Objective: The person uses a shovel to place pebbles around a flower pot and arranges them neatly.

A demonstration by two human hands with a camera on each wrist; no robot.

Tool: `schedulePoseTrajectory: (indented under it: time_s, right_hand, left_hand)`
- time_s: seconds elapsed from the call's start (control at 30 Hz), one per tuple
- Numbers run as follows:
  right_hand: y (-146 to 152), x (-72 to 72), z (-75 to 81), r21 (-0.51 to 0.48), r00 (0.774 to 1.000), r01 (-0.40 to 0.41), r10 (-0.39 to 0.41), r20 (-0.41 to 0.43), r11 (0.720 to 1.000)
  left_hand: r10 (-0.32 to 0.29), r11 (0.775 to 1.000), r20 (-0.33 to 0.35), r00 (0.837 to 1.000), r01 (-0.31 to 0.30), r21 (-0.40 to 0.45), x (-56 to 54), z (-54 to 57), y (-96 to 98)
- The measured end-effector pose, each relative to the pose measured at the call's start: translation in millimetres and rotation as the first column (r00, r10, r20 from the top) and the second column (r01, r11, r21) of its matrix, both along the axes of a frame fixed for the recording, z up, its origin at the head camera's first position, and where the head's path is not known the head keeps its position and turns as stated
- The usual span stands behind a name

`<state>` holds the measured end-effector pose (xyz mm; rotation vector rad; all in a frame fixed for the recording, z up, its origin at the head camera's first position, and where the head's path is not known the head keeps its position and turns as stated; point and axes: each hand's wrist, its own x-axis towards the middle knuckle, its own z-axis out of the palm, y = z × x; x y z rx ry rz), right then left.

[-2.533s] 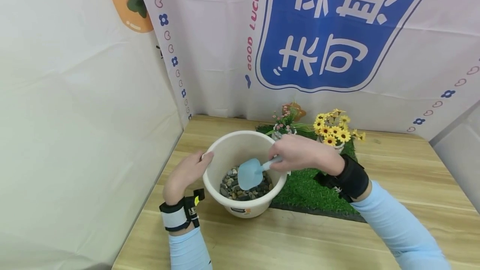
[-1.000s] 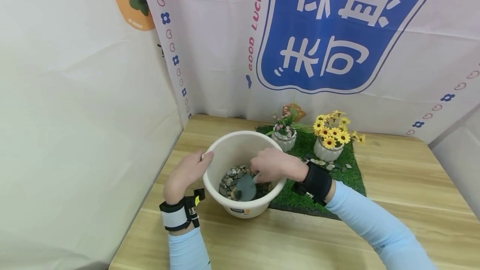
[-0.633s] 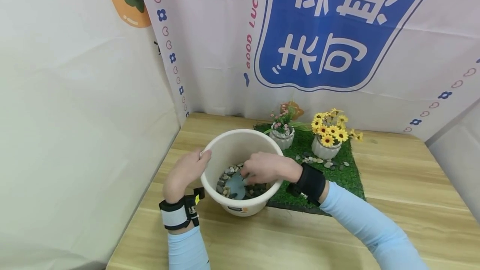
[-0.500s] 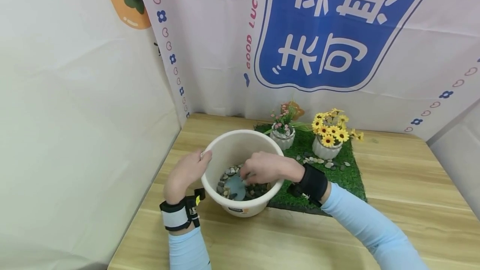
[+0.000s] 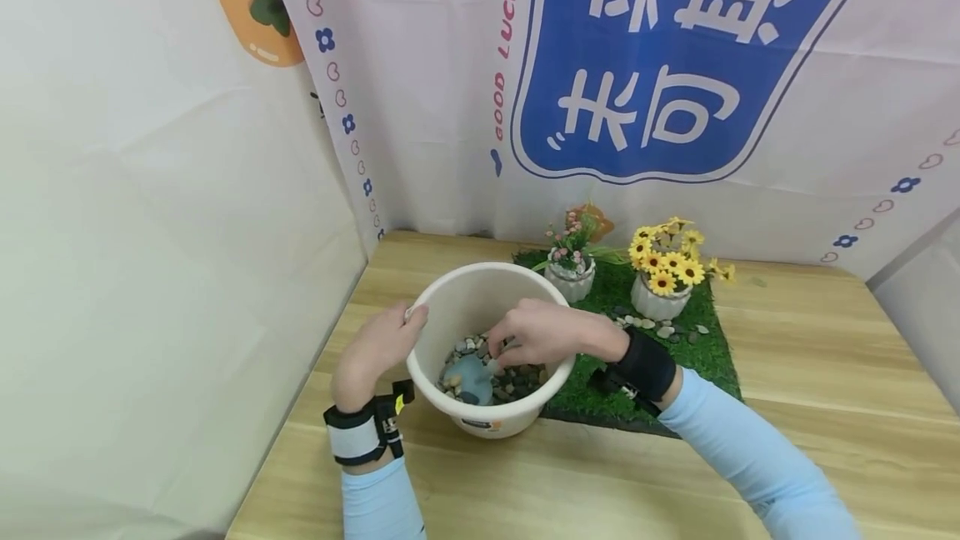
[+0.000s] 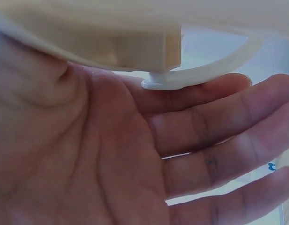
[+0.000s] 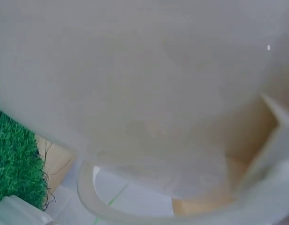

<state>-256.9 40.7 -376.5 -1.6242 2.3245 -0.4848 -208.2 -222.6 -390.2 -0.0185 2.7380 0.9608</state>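
Observation:
A white bucket (image 5: 467,300) stands on the wooden table with grey and brown pebbles (image 5: 517,380) in its bottom. My left hand (image 5: 378,348) holds the bucket's left rim, thumb on top; in the left wrist view its other fingers (image 6: 205,124) stretch out beneath the rim, beside the white bail handle (image 6: 205,75). Inside the bucket, my right hand (image 5: 543,330) grips a light blue scoop (image 5: 467,372) by its handle. The scoop's blade is low among the pebbles, with a few on it. The right wrist view shows mostly the bucket's wall (image 7: 135,84); the hand is hidden there.
Right of the bucket lies a green turf mat (image 5: 600,382). On it stand a white pot with pink flowers (image 5: 570,273) and another with yellow flowers (image 5: 660,298), with loose pebbles (image 5: 663,330) in front. A printed curtain (image 5: 442,107) hangs behind the table.
My right hand has come down and left into the bucket. The scoop has gone from above the pebbles to down among them, and pebbles now lie on its blade. The left hand stays put.

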Motion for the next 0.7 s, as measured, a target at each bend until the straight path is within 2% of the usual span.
schedulePoseTrajectory:
  time_s: [0.13,0.4,0.53,0.7]
  right_hand:
    - [6,-1.7,6.6,-0.039,0.999,0.005,-0.004,0.031,0.999]
    - [14,-2.0,21.4,-0.088,0.99,0.096,-0.086,0.112,0.991]
    - [18,0.7,27.9,-0.132,0.978,0.156,-0.134,0.158,0.979]
    - [25,2.7,28.7,-0.13,0.96,0.203,-0.171,0.221,0.971]
  left_hand:
    - [0.007,1.0,0.006,1.0,-0.007,0.005,0.0,0.2,-0.6]
    - [0.014,1.0,0.022,1.0,-0.014,0.012,-0.2,1.2,-6.3]
    - [0.016,1.0,0.017,1.0,-0.016,0.004,-0.1,1.1,-5.8]
    - [0.017,1.0,0.014,1.0,-0.018,0.021,0.8,-1.9,-4.5]
